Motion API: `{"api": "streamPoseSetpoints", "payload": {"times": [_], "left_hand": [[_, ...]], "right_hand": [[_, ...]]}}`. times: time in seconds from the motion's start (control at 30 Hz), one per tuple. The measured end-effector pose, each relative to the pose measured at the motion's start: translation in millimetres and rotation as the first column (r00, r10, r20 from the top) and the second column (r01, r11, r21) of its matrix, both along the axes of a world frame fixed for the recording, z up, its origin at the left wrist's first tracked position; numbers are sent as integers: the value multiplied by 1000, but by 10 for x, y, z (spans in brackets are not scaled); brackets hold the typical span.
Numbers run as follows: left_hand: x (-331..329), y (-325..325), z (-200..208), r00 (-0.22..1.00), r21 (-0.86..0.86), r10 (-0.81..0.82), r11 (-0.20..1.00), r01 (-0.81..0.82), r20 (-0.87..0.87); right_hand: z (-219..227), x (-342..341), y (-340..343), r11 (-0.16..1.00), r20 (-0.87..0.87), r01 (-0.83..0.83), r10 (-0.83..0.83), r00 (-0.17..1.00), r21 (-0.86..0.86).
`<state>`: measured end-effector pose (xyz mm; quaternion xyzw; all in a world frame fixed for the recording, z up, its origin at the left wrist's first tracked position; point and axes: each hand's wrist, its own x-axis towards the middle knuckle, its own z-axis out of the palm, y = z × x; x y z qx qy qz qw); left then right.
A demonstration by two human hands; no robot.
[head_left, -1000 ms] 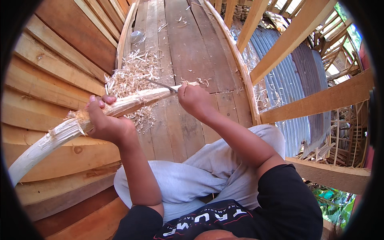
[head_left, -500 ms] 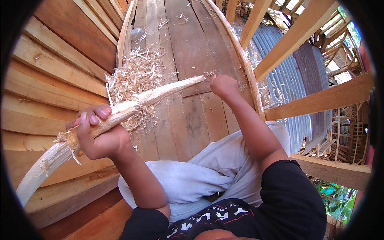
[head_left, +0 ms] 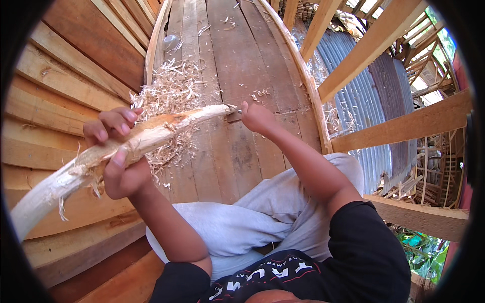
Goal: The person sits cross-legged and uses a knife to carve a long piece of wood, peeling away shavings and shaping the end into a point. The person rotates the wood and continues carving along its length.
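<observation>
The left hand [head_left: 126,174] grips a pale, peeled branch [head_left: 156,132], its fingers [head_left: 115,120] bent over the far side and its thumb pressed on the near side. The branch is thick and curved at the lower left, where it runs to the rim of the view, and it narrows to a whittled tip in front of the right hand [head_left: 256,118]. Loose fibres and curls hang from it near the left hand, and a brownish-orange patch shows along its upper side.

The right hand's fingers are closed around a knife [head_left: 233,107]; most of it is hidden, with a short dark part of the blade showing at the branch's tip.

A heap of wood shavings [head_left: 169,91] lies on the plank floor [head_left: 242,60] beyond the branch, against the left side, with smaller scraps scattered near the tip. A clear cup [head_left: 171,42] is on the floor past the heap; whether it carries a label is too small to tell.

The person sits with legs bent in grey trousers [head_left: 227,222]. The black T-shirt [head_left: 371,247] has white block letters and red lines across the chest, partly folded and cut off. Plank walling [head_left: 65,103] stands at left; wooden rails [head_left: 404,121] and corrugated metal sheets [head_left: 348,76] are at right.
</observation>
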<state>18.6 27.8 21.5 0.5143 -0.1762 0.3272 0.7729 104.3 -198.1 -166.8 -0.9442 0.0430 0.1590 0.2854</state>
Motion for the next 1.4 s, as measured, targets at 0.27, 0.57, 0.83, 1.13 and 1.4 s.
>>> {"api": "streamPoseSetpoints", "payload": {"times": [0.27, 0.57, 0.83, 1.13, 1.4], "left_hand": [[-12, -19, -170, 990, -149, 31, 989, -10, 136], [-67, -196, -118, 974, -185, 225, 959, -215, 35], [-67, -88, -122, 959, -218, 280, 934, -283, -45], [68, -226, -256, 936, -242, 344, 904, -351, -72], [59, -144, -251, 934, -296, 325, 887, -354, -146]], "right_hand": [[313, -290, 441, 963, 77, 37, -59, 995, 267], [697, -430, 486, 952, 112, -95, 64, 992, 292], [598, -339, 372, 932, 122, -88, 48, 991, 352], [38, -149, 191, 945, 56, 84, -108, 993, 316], [441, -419, 560, 918, 363, -116, -32, 931, 379]]}}
